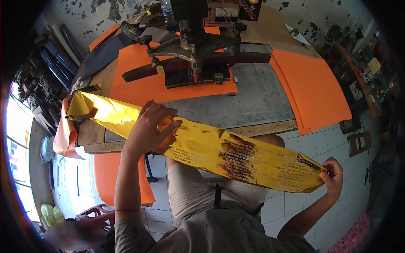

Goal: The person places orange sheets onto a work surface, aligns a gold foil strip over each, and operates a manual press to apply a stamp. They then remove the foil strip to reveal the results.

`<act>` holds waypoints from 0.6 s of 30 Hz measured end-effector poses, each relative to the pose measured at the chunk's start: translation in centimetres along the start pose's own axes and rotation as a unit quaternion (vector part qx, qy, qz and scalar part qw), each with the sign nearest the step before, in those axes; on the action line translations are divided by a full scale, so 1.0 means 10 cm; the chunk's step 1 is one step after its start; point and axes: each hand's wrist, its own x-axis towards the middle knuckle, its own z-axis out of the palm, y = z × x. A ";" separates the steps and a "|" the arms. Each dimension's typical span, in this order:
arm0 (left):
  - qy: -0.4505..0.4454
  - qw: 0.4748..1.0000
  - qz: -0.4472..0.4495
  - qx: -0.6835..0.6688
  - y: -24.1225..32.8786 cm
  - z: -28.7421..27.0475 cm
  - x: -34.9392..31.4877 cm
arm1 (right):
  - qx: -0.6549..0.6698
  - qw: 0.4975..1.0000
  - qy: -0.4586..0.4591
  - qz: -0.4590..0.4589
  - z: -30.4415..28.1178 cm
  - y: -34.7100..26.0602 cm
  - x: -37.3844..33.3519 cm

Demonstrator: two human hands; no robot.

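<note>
A long strip of gold foil (202,139) with dark used patches and imprints stretches in front of me, from the table's left corner across my lap to the right. At its far right end, my right hand (333,179) pinches the foil between thumb and fingers. My left hand (147,126) lies over the strip nearer its left end, with the fingers stretched and the thumb apart. The foil's left end is creased and bent at the corner. Behind the strip stands a dark metal hot-stamping press (196,55) with screw knobs and a curved bar.
Orange sheets (173,67) lie under the press. Another orange stack (312,92) overhangs the worktable's (253,105) right edge. Black sheets (105,55) and a water bottle (168,17) are at the back left. More orange material (120,177) hangs below the front edge.
</note>
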 end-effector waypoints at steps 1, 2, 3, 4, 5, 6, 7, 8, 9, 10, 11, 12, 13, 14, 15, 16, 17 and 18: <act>0.000 1.000 -0.001 -0.001 -0.01 -0.03 0.01 | -0.001 1.000 -0.001 0.001 -0.02 -0.01 0.01; 0.000 1.000 -0.001 -0.009 -0.01 -0.07 0.01 | 0.007 1.000 -0.009 0.011 -0.04 -0.02 0.03; 0.000 1.000 -0.001 -0.016 -0.02 -0.11 0.00 | 0.015 0.999 -0.018 0.021 -0.06 -0.03 0.05; 0.000 1.000 0.000 -0.017 -0.05 -0.15 0.00 | 0.015 0.999 -0.018 0.022 -0.06 -0.03 0.06; -0.014 0.998 -0.023 -0.058 -0.10 -0.18 -0.02 | 0.011 1.000 -0.019 0.015 -0.06 -0.03 0.09; -0.028 0.994 -0.046 -0.099 -0.12 -0.21 -0.03 | 0.008 1.000 -0.021 0.008 -0.06 -0.03 0.12; -0.014 0.986 -0.047 -0.161 -0.10 -0.25 -0.05 | 0.009 1.000 -0.022 0.007 -0.05 -0.08 0.17; -0.012 0.986 -0.048 -0.160 -0.08 -0.33 -0.08 | -0.009 0.999 -0.032 0.008 -0.05 -0.14 0.23; -0.033 0.984 -0.064 -0.164 -0.08 -0.43 -0.11 | -0.026 0.999 -0.042 0.009 -0.04 -0.20 0.28; -0.053 0.981 -0.079 -0.169 -0.10 -0.49 -0.13 | -0.026 0.999 -0.042 0.008 -0.02 -0.23 0.34; -0.057 0.982 -0.060 -0.172 -0.14 -0.54 -0.18 | -0.047 0.997 -0.056 0.009 0.00 -0.27 0.39; -0.056 0.982 -0.060 -0.172 -0.15 -0.60 -0.22 | -0.068 0.995 -0.071 0.009 0.01 -0.29 0.43; -0.063 0.978 -0.086 -0.179 -0.13 -0.67 -0.27 | -0.069 0.995 -0.071 0.008 0.01 -0.30 0.46; -0.071 0.974 -0.111 -0.186 -0.13 -0.73 -0.32 | -0.078 0.994 -0.076 0.005 0.03 -0.31 0.49; -0.069 0.975 -0.107 -0.184 -0.17 -0.76 -0.36 | -0.087 0.993 -0.080 0.003 0.03 -0.32 0.52; -0.068 0.975 -0.109 -0.182 -0.18 -0.81 -0.40 | -0.085 0.993 -0.082 0.001 0.04 -0.31 0.56; -0.076 0.963 -0.157 -0.205 -0.19 -0.85 -0.44 | -0.094 0.991 -0.097 0.000 0.04 -0.30 0.62; -0.083 0.949 -0.204 -0.227 -0.21 -0.89 -0.48 | -0.103 0.988 -0.111 -0.002 0.04 -0.29 0.66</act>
